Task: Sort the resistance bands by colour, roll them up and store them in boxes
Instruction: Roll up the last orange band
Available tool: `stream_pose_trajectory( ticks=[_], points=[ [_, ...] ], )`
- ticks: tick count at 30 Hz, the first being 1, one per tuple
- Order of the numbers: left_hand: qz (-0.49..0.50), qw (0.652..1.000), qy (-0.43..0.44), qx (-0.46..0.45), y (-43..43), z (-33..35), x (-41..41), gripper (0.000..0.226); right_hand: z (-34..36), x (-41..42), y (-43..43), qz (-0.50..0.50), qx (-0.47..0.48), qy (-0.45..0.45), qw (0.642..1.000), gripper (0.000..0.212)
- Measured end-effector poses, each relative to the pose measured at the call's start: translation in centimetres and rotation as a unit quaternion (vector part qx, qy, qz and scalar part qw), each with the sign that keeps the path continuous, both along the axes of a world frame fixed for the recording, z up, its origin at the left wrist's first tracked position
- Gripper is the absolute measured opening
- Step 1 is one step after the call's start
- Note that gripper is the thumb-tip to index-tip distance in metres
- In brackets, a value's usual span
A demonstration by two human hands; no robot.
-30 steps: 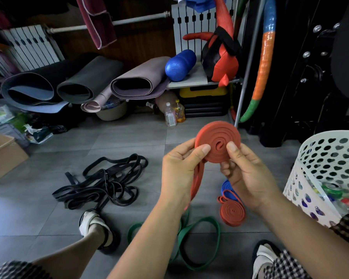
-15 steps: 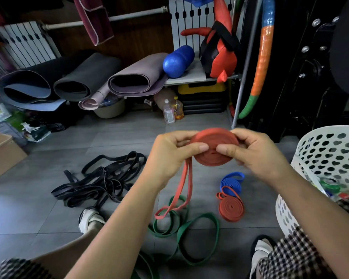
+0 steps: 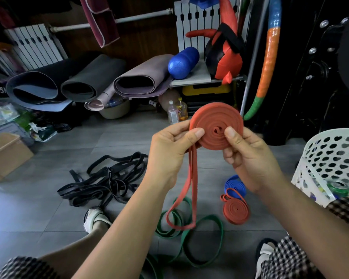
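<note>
Both forearms are raised before you, hands facing each other. Your left hand point(image 3: 169, 156) has its grip closed on the rim of the partly rolled red band point(image 3: 216, 125), thumb across its face. Your right hand point(image 3: 250, 162) pinches the coil near its centre, fingers curled behind. The coil stands upright, clear of the floor point(image 3: 48, 208). Its loose tail hangs below the left hand, over the green bands point(image 3: 201, 238). A finished red roll point(image 3: 236, 211) lies on the floor below your right wrist.

Red band point(image 3: 217, 125) mostly rolled, flat coil face toward me, held up off floor.
Loose tail hangs below it. On floor: green bands point(image 3: 221, 230) unrolled, finished red roll point(image 3: 236, 210) touching blue band point(image 3: 235, 185), black bands point(image 3: 103, 182) tangled, far left.
</note>
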State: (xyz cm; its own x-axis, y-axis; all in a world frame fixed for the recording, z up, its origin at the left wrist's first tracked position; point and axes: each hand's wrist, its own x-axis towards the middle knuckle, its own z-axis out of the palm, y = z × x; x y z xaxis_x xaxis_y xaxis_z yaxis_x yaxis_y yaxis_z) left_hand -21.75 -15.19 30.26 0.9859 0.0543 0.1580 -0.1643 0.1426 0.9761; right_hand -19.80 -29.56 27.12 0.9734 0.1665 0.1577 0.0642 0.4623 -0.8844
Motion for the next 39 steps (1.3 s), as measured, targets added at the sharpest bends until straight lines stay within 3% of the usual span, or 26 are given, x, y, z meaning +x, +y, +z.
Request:
stream_pose_trajectory(
  ticks=[1, 3, 6, 10, 14, 16, 18, 25, 29, 32, 34, 36, 39],
  points=[
    [0.005, 1.000, -0.004, 0.021, 0.3, 0.0, 0.1, 0.016, -0.2, 0.2, -0.2, 0.025, -0.012, 0.018, 0.999, 0.028],
    [0.020, 0.992, -0.012, 0.124, 0.9, -0.5, 0.2, 0.021, -0.3, 0.7, -1.2, 0.038, -0.146, 0.020, 0.988, 0.031],
    [0.003, 0.958, -0.003, 0.288, 1.1, -1.6, 0.0, 0.021, 0.0, 1.3, -2.7, -0.003, -0.368, -0.074, 0.927, 0.037],
    [-0.048, 0.943, 0.003, 0.330, 0.6, -2.3, -0.6, 0.017, 0.1, 0.9, -3.1, 0.054, -0.456, -0.139, 0.877, 0.030],
    [-0.043, 0.984, 0.069, 0.160, 0.5, -2.3, -0.7, 0.018, -0.5, 0.9, -3.2, 0.034, -0.407, -0.104, 0.907, 0.034],
    [-0.043, 0.992, 0.099, 0.070, 0.6, -2.6, -0.8, 0.017, -0.4, 0.6, -3.0, 0.025, -0.344, -0.059, 0.937, 0.021],
    [-0.044, 0.992, 0.115, 0.032, 0.5, -3.2, -1.1, 0.017, -0.1, 0.4, -2.7, 0.005, -0.296, -0.021, 0.955, 0.003],
    [0.000, 0.986, 0.133, -0.098, -0.7, -4.7, -1.6, 0.012, -0.8, -0.3, -1.4, -0.058, -0.159, 0.054, 0.984, 0.009],
    [0.042, 0.973, 0.137, -0.180, -2.9, -5.2, -2.0, 0.012, -1.9, -0.6, 0.2, -0.065, -0.010, 0.109, 0.992, 0.017],
    [0.074, 0.966, 0.132, -0.208, -3.2, -5.6, -2.0, 0.013, -2.6, -0.7, 0.7, -0.020, -0.001, 0.146, 0.989, 0.016],
    [0.078, 0.976, 0.125, -0.159, -2.0, -5.8, -1.7, 0.013, -2.5, -0.4, -0.1, 0.020, -0.094, 0.144, 0.985, 0.013],
    [0.066, 0.991, 0.111, -0.032, -0.4, -5.8, -1.3, 0.015, -2.1, 0.2, -1.4, 0.036, -0.258, 0.090, 0.961, 0.009],
    [-0.002, 0.978, 0.088, 0.187, 1.4, -4.9, -0.9, 0.018, -1.3, 0.8, -3.1, 0.039, -0.414, -0.042, 0.909, 0.034]
  ],
)
